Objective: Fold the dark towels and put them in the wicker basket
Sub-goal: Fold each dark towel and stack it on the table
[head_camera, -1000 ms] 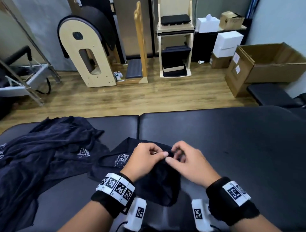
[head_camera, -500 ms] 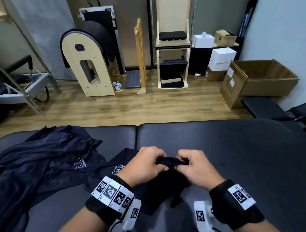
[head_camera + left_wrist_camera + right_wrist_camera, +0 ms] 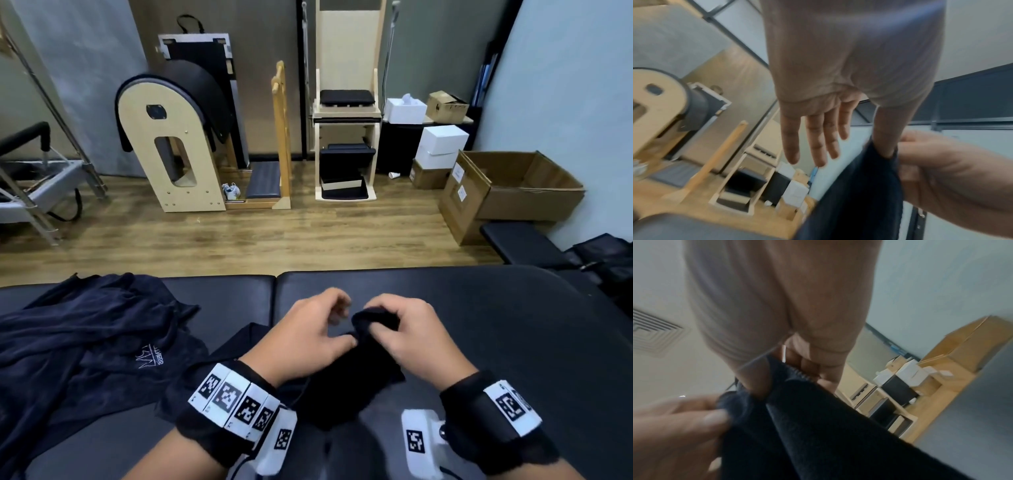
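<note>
Holding the dark towel (image 3: 346,383) over the tabletop (image 3: 496,325), we pinch its bunched edge in the narrow grip of the right hand (image 3: 411,339), the left hand (image 3: 305,335) spread-fingered, thumb touching alongside, cloth trailing toward us.

1. The head view is evenly and fairly brightly lit by soft indoor light, and the wooden floor (image 3: 239,240) carries no hard shadows.
2. The black padded table (image 3: 496,325) shows a dull sheen, while the dark towel (image 3: 356,373) reads as near-solid black with little texture.
3. Straight lines bow toward the head view's edges, most clearly along the right wall (image 3: 565,102).
4. The left wrist view is soft and smeared. The left hand (image 3: 828,105) is shaded on its palm side, and a pale bluish flare crosses the wrist.
5. The right wrist view is also blurred: the right hand (image 3: 787,308) looms out of focus, and the ceiling vent (image 3: 651,335) streaks.
</note>
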`<act>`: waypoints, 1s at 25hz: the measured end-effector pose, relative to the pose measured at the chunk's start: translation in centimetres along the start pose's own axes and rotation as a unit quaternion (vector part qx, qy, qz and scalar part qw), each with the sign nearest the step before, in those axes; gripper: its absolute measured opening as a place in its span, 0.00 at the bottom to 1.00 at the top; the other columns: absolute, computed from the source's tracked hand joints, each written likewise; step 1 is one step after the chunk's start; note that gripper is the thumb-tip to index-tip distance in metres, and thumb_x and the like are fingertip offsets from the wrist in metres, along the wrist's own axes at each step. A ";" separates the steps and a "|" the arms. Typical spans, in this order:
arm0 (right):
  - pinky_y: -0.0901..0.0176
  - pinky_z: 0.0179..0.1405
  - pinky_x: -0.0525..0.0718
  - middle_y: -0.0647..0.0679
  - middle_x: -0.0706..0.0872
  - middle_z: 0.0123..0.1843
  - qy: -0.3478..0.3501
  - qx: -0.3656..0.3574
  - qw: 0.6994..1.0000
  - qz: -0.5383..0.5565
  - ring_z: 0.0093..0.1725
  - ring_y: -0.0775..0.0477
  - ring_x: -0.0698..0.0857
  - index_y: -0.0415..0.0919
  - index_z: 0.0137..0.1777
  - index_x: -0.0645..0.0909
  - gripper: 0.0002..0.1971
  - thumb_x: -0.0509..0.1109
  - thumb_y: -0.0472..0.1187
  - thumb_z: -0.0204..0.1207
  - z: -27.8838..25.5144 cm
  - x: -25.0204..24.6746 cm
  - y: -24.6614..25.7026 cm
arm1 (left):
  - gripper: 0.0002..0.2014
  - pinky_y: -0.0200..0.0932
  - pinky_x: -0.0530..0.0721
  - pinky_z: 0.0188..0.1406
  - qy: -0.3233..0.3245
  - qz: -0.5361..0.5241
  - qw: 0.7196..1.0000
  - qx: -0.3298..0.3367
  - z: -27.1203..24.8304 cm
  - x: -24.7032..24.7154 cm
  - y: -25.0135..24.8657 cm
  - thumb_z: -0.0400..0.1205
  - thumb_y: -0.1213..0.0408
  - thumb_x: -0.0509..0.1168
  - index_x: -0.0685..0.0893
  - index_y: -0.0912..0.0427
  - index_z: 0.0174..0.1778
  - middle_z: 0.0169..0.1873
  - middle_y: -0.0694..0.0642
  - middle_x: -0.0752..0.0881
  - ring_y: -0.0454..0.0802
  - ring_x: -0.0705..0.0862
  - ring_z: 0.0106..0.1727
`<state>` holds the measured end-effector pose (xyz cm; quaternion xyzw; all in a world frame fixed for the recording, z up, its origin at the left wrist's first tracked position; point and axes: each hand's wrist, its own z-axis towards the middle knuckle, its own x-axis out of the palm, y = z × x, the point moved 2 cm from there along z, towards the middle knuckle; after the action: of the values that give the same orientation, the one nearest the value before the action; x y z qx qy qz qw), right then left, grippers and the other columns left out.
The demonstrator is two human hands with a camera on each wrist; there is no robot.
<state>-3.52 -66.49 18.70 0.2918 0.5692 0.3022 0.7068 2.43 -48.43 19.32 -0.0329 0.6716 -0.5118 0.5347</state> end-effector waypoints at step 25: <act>0.56 0.37 0.84 0.54 0.86 0.34 0.086 0.067 0.977 -0.184 0.37 0.59 0.84 0.48 0.36 0.78 0.12 0.80 0.46 0.66 4.6 -4.4 -0.3 | 0.09 0.35 0.78 0.41 -0.144 0.180 0.965 -0.127 -2.9 -14.0 4.2 0.76 0.67 0.75 0.91 0.45 0.43 0.32 0.41 0.88 0.42 0.87 0.42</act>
<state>0.24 -70.33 22.07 0.2011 0.6911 0.1520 0.6774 8.33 -36.33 25.60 -0.0528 0.6417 -0.3076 0.7006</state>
